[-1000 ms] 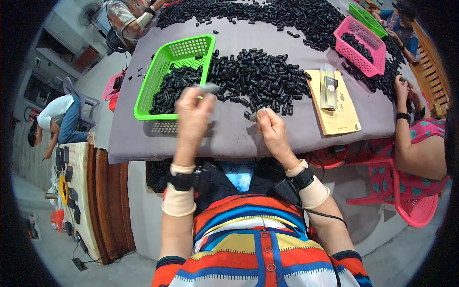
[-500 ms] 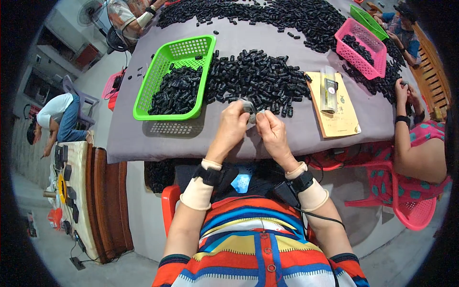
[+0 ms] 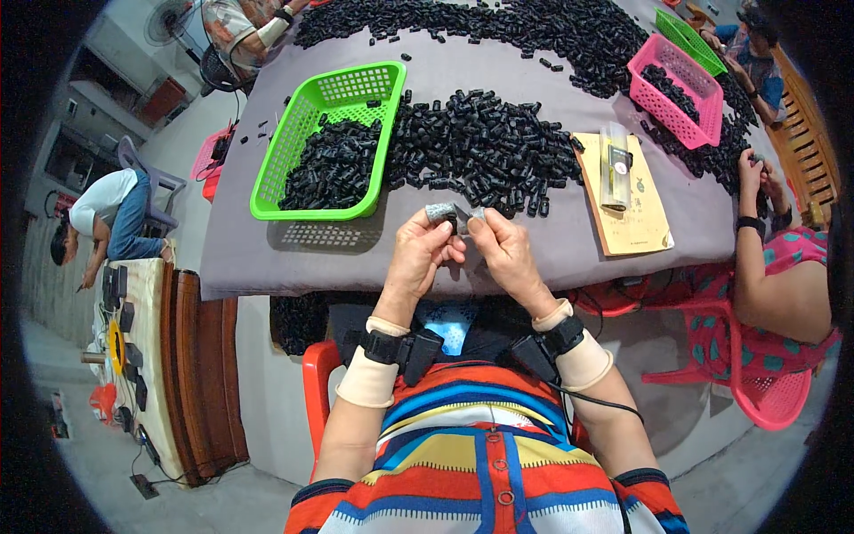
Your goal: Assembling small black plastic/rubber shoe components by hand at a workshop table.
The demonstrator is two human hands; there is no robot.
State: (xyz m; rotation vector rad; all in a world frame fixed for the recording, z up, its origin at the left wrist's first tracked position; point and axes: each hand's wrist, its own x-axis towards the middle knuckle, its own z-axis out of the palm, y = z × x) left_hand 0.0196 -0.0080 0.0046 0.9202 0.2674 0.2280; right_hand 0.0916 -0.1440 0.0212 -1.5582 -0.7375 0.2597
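Small black part (image 3: 460, 220), partly hidden, is pinched between both hands just above the near edge of the bench (image 3: 551, 258), at 6 o'clock from the big pile of black parts (image 3: 485, 147). Left hand (image 3: 420, 254) is closed, its grip on the part's left end; the fingertips wear grey covers. Right hand (image 3: 505, 249) is closed on the right end, thumb and forefinger doing the work. Whether one piece or two are held cannot be told.

Green basket (image 3: 325, 142), about half filled with the same parts, stands at 10 o'clock from the hands. A tan booklet (image 3: 627, 200) with a clear packet on it lies at 2 o'clock. A pink basket (image 3: 676, 89) sits farther off at 1 o'clock. Another person's hands (image 3: 756, 173) work at the bench's right edge.

Judgement: the step goes best with the part kept close over the bench, held near its ends so the middle stays visible, and pressure applied squarely along its length.
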